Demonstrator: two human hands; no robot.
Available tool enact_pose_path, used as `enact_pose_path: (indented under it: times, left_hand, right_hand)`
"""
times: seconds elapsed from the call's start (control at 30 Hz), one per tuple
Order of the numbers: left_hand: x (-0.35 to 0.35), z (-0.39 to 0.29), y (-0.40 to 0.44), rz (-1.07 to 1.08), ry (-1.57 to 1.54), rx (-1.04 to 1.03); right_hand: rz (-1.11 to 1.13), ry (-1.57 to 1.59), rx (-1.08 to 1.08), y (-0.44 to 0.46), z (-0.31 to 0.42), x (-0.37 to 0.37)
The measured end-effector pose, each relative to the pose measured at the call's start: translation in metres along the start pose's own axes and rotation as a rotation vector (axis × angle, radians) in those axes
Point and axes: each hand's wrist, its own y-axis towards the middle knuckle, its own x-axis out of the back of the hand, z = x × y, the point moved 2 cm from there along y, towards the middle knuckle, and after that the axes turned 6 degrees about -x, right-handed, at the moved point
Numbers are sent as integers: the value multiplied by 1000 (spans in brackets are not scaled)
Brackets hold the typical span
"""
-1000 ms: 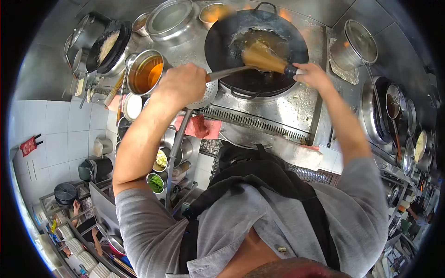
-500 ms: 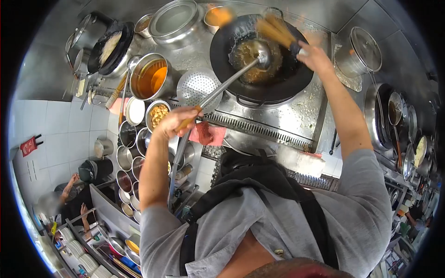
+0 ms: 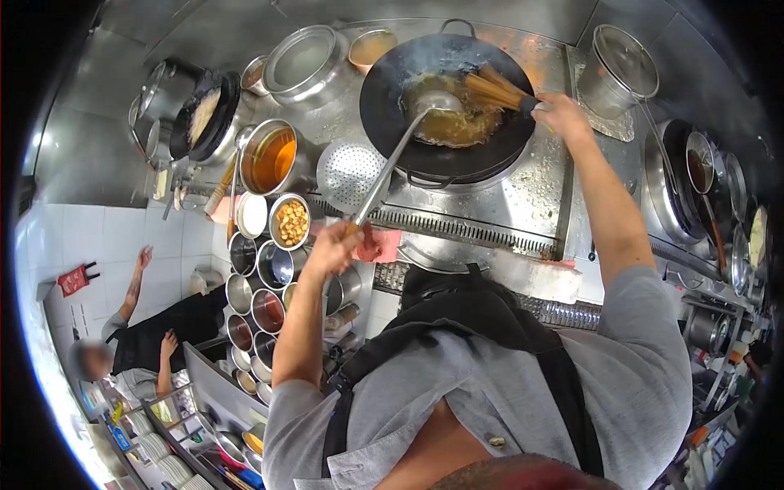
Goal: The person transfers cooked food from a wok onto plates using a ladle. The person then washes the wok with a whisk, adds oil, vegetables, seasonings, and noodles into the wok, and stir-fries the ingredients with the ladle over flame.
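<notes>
The left hand [image 3: 333, 249] is curled firmly round the handle end of the ladle [image 3: 385, 175]; just right of its fingers lies a cloth [image 3: 390, 243], just left and ahead a cup of brown pieces [image 3: 291, 222]. Ahead of them the strainer [image 3: 347, 173] sits near the ladle's shaft; a sideways swing could knock it. Farther off, the right hand [image 3: 565, 118] has its fingers wrapped round the brush [image 3: 496, 88] at its dark end. Left of those fingers is the wok [image 3: 388, 106], ladle bowl in its liquid [image 3: 461, 135]. A quick stroke could splash that liquid onto the right fingers, close by the rim; ladle and brush, working near each other, could clash.
</notes>
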Motion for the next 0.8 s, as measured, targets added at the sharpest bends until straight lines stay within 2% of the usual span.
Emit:
enact_pose_path:
  times: [0.03, 0.07, 0.1, 0.13, 0.17, 0.23, 0.3, 0.37, 0.43, 0.5, 0.53, 0.57, 0.6, 0.63, 0.7, 0.73, 0.77, 0.8]
  left_hand:
    - [-10, -2, -8, 91, -351, 97]
    - [-22, -7, -15, 100, -341, 94]
    - [-38, -19, -21, 138, -684, 134]
    - [-49, -27, -23, 176, -1028, 171]
    - [-59, -23, -21, 318, -1202, 175]
    - [-74, -30, -15, 396, -1363, 97]
    - [-86, -46, -14, 478, -1461, 113]
    - [-102, -61, -11, 566, -1563, 147]
    - [-120, -80, -6, 746, -1576, 144]
    - [-134, -107, -5, 729, -1473, 136]
    - [-141, -128, -4, 546, -1057, 100]
    - [-146, -142, 2, 362, -648, 45]
    - [-157, -133, 13, 285, -440, -101]
    - [-165, -135, 14, 306, -444, -110]
    - [-173, -137, 11, 220, -173, -171]
    - [-174, -136, 12, 142, -7, -282]
    - [-175, -132, 14, 153, -5, -285]
    - [-174, -126, 16, 133, 52, -345]
  right_hand:
    - [-8, 9, -8, -8, -2, 3]
    - [48, 229, -81, -23, -8, 3]
    - [101, 448, -156, -39, -13, 3]
    - [26, 324, -4, -51, -16, -3]
    - [14, 324, -14, -58, -25, 0]
    - [-59, 285, -37, -72, -47, 9]
    - [-164, 294, -37, -83, -77, 12]
    - [-139, 858, -263, -119, -87, 24]
    - [-27, 599, -342, -144, -92, 31]
    - [-113, 496, -162, -165, -132, 19]
    - [-167, 470, -82, -177, -158, 7]
    - [-184, 538, -135, -197, -168, 7]
    - [-205, 607, -187, -218, -177, 9]
    - [-157, 731, -370, -248, -169, 26]
    - [-224, 784, -410, -287, -181, 38]
    - [-271, 849, -437, -299, -181, 46]
    - [-278, 848, -447, -307, -177, 52]
    - [-406, 911, -377, -310, -160, 64]
